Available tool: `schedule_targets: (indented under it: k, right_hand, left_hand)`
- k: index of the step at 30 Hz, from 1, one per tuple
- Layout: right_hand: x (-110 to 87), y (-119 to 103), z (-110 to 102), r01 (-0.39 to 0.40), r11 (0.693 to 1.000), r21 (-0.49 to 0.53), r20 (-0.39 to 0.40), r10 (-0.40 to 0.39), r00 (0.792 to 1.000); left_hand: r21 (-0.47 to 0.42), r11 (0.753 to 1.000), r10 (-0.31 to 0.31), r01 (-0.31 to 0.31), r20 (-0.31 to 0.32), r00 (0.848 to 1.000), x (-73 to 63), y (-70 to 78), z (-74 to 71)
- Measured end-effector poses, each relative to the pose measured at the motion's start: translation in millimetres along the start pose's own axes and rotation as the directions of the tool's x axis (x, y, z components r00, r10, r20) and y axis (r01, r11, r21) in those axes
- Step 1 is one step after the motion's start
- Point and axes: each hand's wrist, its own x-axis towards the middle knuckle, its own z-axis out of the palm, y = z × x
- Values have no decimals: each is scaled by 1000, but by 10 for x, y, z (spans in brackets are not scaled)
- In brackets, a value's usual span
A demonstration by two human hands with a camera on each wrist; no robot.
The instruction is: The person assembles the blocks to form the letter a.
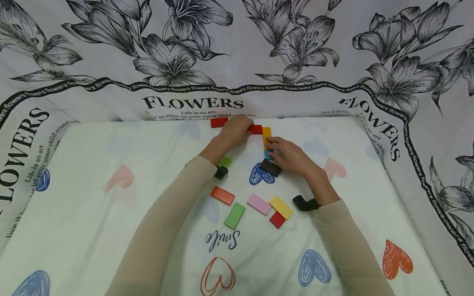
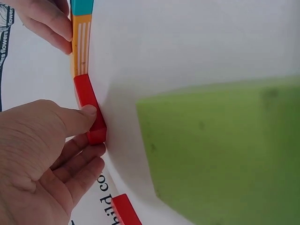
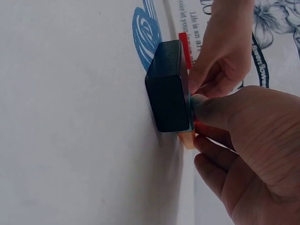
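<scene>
My left hand pinches a red block between thumb and fingers at the far edge of the white cloth. That block's end meets an orange block with white stripes, and a teal block continues the row. From the right, my right hand touches the orange and teal blocks, its fingers extended along their side. A black block sits at the near end of the row, in front of my right thumb. Another red block lies left of my left hand.
Nearer me lie loose blocks: orange-red, green, pink, yellow and small red. The yellow one touches the small red one. A light green block is beside my left wrist, large in the left wrist view.
</scene>
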Motion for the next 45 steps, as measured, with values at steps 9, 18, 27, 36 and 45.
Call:
schedule_targets:
  k: [9, 18, 27, 36, 45]
  right_hand:
    - [1, -26, -31, -11, 1000, 9, 2, 11, 1000]
    - [-6, -63, -26, -12, 1000, 14, 8, 12, 1000]
    - [5, -38, -30, -8, 1000, 27, 12, 8, 1000]
    - [10, -25, 24, 18, 999, 44, 4, -18, 1000]
    - [-8, -49, -7, 13, 1000, 4, -9, -13, 1000]
  left_hand:
    - [-2, 1000, 21, -21, 7, 1000, -81, -59, -54]
    - [36, 999, -29, 31, -56, 998, -296, -336, -219]
    - [23, 997, -74, 75, -43, 996, -476, -634, -275]
    - [10, 995, -100, 101, -31, 994, -592, -816, -331]
    - [71, 992, -98, 104, -85, 992, -563, -785, -258]
